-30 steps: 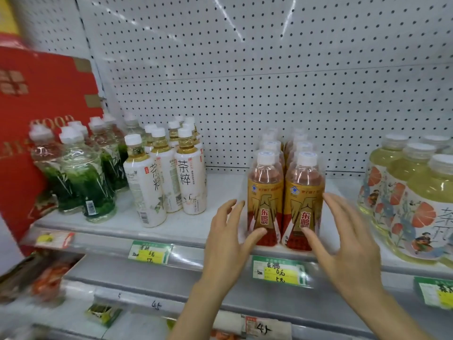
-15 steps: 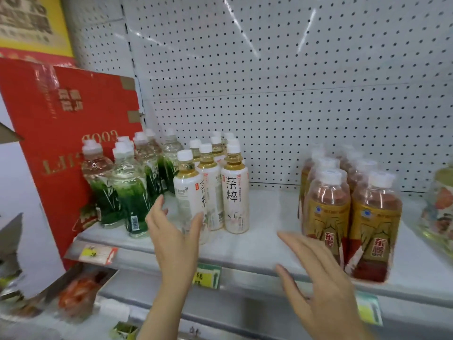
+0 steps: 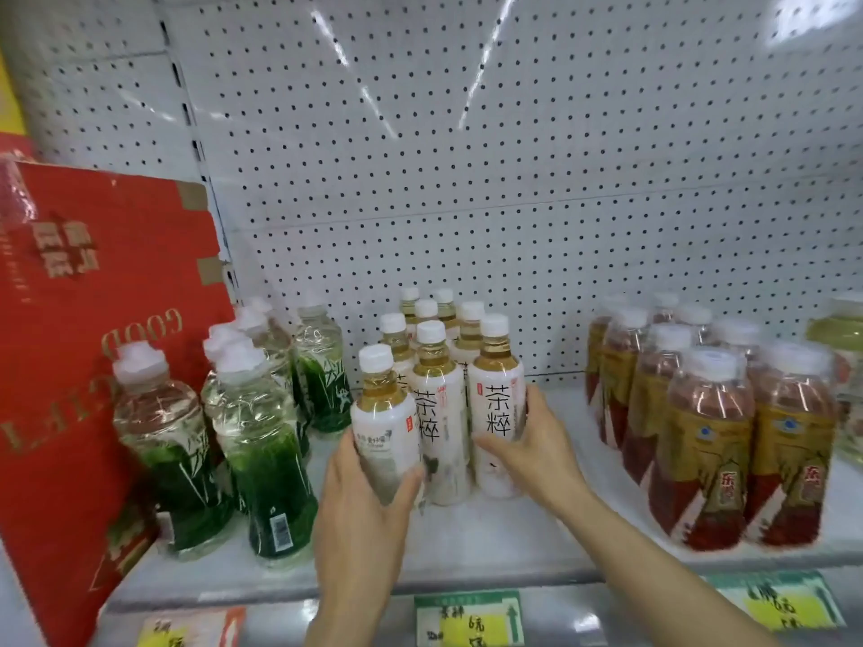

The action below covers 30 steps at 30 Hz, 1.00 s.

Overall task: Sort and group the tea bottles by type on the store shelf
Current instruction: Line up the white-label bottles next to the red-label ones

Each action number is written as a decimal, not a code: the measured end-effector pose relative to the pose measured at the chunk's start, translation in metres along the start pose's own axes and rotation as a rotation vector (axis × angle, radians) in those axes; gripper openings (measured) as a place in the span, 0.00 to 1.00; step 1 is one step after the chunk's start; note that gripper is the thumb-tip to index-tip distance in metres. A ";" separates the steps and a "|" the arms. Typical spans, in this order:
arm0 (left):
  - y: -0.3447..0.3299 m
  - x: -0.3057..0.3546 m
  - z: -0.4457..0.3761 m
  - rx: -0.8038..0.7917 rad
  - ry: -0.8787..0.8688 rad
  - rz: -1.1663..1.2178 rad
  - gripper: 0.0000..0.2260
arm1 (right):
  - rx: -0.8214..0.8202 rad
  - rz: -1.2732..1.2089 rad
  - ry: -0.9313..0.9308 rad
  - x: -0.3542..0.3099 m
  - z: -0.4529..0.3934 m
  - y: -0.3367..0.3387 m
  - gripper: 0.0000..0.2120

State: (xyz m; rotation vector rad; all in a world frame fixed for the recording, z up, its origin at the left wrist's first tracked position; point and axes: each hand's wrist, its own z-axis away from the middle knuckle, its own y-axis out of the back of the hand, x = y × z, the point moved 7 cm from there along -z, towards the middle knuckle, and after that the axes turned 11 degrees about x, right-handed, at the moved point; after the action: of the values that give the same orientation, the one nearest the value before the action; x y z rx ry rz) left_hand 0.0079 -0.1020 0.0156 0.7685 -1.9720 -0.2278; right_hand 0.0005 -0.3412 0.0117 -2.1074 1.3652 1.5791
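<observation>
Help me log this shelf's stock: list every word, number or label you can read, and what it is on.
"茶粹": white-label bottle gripped by the right hand, and the middle bottle beside it.
"GOOD", upside down: red box; its other lettering is cut off or unclear.
"东", partly: red-gold bottles.
"6元", handwritten, uncertain: price tag.
Too small or blurred: small print on the bottle in the left hand; green bottles' labels and barcode; other tags.

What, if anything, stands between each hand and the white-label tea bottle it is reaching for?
Nothing visible. The left hand already wraps the front-left white-label bottle; the right hand wraps the front-right white-label bottle. A third bottle stands between the two.
</observation>
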 end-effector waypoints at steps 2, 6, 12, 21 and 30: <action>0.004 -0.006 -0.003 0.005 0.002 -0.010 0.39 | 0.057 0.009 -0.046 0.006 -0.009 0.004 0.31; 0.004 -0.008 -0.006 -0.001 -0.019 -0.010 0.41 | 0.175 0.070 -0.131 0.022 -0.046 0.014 0.26; 0.004 -0.010 -0.006 -0.007 -0.010 -0.011 0.44 | 0.170 0.048 -0.145 0.039 -0.103 -0.008 0.26; -0.001 0.004 -0.005 -0.107 0.050 0.115 0.48 | 0.044 -0.022 -0.062 0.041 -0.128 -0.031 0.23; -0.008 0.013 0.010 -0.145 0.075 0.144 0.42 | 0.008 -0.194 -0.267 0.048 -0.080 -0.019 0.34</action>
State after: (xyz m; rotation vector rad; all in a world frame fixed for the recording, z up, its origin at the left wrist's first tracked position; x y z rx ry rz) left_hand -0.0017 -0.1182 0.0162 0.5319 -1.9071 -0.2496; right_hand 0.0692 -0.4053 -0.0012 -1.8762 1.0464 1.6953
